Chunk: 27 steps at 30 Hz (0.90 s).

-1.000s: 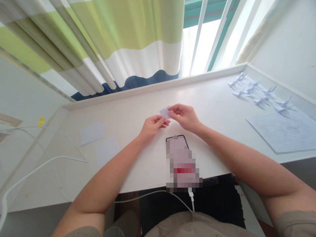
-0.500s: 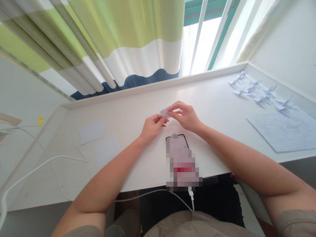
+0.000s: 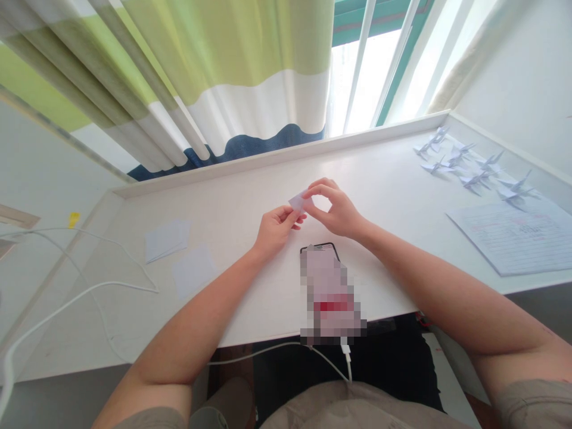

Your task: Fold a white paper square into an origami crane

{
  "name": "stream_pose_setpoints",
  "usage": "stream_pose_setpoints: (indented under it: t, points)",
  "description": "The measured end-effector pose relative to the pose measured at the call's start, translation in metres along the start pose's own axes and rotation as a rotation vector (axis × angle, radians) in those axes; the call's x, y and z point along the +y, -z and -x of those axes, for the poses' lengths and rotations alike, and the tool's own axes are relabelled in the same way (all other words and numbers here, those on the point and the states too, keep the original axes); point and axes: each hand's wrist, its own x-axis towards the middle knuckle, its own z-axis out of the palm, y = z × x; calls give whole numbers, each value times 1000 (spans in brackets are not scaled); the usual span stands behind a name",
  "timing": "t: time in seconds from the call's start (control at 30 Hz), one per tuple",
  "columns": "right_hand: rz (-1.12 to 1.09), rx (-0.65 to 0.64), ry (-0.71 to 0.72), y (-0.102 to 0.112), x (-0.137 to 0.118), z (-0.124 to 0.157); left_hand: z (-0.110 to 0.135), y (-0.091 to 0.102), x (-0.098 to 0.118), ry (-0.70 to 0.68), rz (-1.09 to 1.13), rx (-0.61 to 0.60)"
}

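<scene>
Two hands on one tiny bit of paper here, so fingertip stuff all the way. The small piece of white paper (image 3: 297,201) sits out past the top end of the phone (image 3: 328,277), around the middle of the surface (image 3: 232,199). Can't tell whether it's lifted clear or grazing the surface below.

Left hand (image 3: 276,230) has it pinched near the lower edge, thumb on top and fingers curled under. Right hand (image 3: 336,208) has thumb and index bent into a loop, tips at the paper's right side. Too small to tell if they're really gripping or just touching.

Handling-wise, my guess is it weighs basically nothing, bends easily and takes a crease if you press too hard. Probably not very slippery, but thin edges could slide on dry fingers, and a hard tug might rip it. I'd hold it flat by an edge or corner, light pinch, and keep the middle free.

Off to the left lie some loose paper pieces (image 3: 166,241), probably much the same stuff. Far right there's a bunch of folded paper figures (image 3: 477,178) standing near the lined sheets (image 3: 521,238).
</scene>
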Motion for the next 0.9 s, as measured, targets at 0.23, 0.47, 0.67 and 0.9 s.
stream_pose_setpoints:
  t: [0.23, 0.47, 0.67, 0.9]
  points:
    - [-141, -94, -227, 0, 8, 0, 0, 2, 1, 3, -14, -56]
    - [74, 18, -110, 1, 7, -1, 0, 0, 1, 13, -24, -33]
    - [26, -24, -149, 0, 4, -2, -1, 2, 1, 15, -26, -37]
    - [-55, -136, -159, 0, -5, 0, -2, 3, -1, 11, -26, -79]
